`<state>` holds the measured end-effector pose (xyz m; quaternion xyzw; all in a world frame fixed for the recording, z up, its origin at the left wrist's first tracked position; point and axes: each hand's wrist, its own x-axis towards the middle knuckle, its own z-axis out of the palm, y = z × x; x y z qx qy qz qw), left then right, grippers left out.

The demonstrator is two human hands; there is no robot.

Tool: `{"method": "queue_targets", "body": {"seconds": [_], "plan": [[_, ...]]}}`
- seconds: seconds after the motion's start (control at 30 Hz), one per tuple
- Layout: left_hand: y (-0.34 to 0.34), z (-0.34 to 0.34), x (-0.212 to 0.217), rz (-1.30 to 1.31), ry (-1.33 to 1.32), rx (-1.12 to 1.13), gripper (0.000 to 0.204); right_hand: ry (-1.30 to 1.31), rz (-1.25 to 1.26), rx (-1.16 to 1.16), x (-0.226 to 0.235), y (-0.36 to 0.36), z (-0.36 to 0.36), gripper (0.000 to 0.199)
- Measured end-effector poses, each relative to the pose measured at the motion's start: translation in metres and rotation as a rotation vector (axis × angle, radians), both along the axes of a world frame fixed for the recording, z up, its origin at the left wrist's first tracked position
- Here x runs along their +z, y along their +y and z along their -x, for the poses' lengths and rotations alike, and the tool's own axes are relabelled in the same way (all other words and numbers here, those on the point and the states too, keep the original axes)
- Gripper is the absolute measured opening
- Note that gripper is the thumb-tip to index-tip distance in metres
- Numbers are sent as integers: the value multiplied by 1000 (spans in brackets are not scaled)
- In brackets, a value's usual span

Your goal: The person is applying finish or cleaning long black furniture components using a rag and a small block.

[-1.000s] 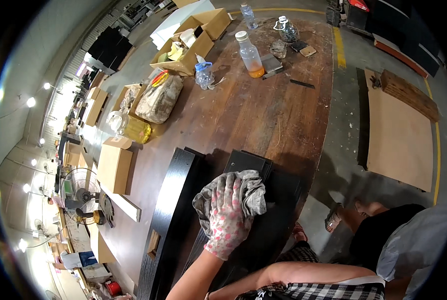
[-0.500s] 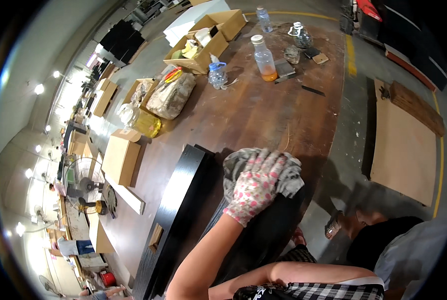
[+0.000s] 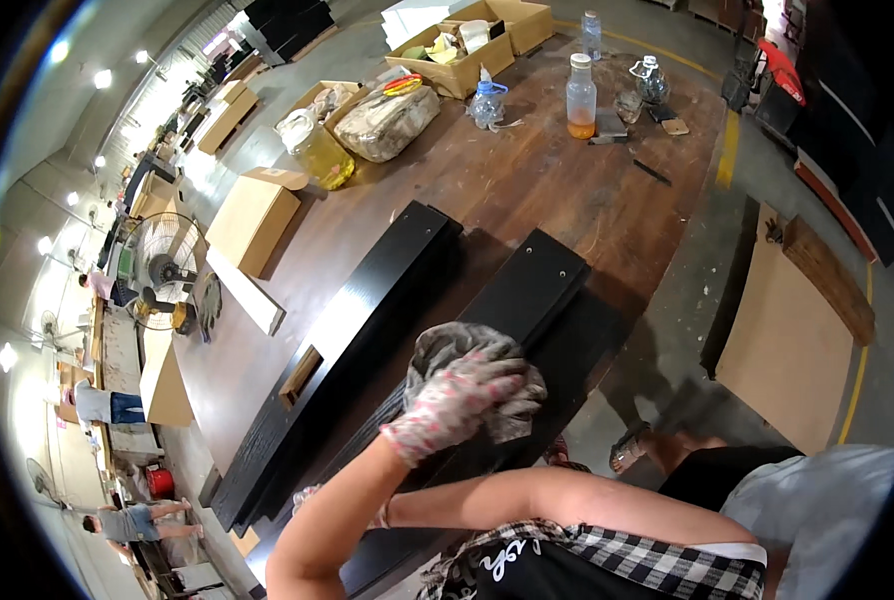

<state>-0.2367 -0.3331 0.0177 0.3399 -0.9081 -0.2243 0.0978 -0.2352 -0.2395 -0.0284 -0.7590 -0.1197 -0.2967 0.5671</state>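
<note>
Bottles, boxes and a busy workshop around the tabletop

Along the upper middle of the frame, a brown tabletop (image 3: 527, 190) carries an open cardboard box (image 3: 487, 70) of odds and ends, a blue-capped bottle (image 3: 487, 108), a bottle of orange liquid (image 3: 581, 98) and a round jug (image 3: 653, 85) with a white handle. Upper left of centre, a jar of yellow liquid (image 3: 325, 160) stands just beside a grimy pale bundle (image 3: 387, 122). Left of centre are a closed carton (image 3: 255, 222), a white strip (image 3: 247, 290), a dark glove (image 3: 209, 303) and a fan (image 3: 167, 262). Lower left, a red bucket (image 3: 160, 483) sits near a worker in a grey top (image 3: 132, 523). At right, a timber beam (image 3: 827, 270) lies on a tan board (image 3: 782, 350).
</note>
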Motion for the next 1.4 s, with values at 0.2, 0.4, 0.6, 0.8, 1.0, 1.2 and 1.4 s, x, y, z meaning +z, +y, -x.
{"method": "queue_targets", "body": {"seconds": [0.2, 0.4, 0.6, 0.8, 1.0, 1.2, 1.4], "plan": [[118, -119, 83, 307, 439, 1024, 46, 206, -33, 47, 13, 39, -70, 33], [250, -161, 88, 494, 275, 1347, 32, -34, -196, -345, 27, 13, -28, 30], [235, -123, 16, 489, -48, 955, 35, 57, -623, -494, 44, -34, 24, 18], [188, -119, 45, 300, 461, 1053, 47, -83, -672, -775, 53, -57, 69, 23], [114, -111, 55, 542, 390, 842, 44, -283, -713, -1037, 60, -71, 144, 18], [63, -136, 88, 312, 636, 772, 49, 293, -95, -701, 43, -25, 71, 23], [21, -78, 63, 55, 220, 222, 61, -134, -74, -291, -8, 2, -9, 21]]}}
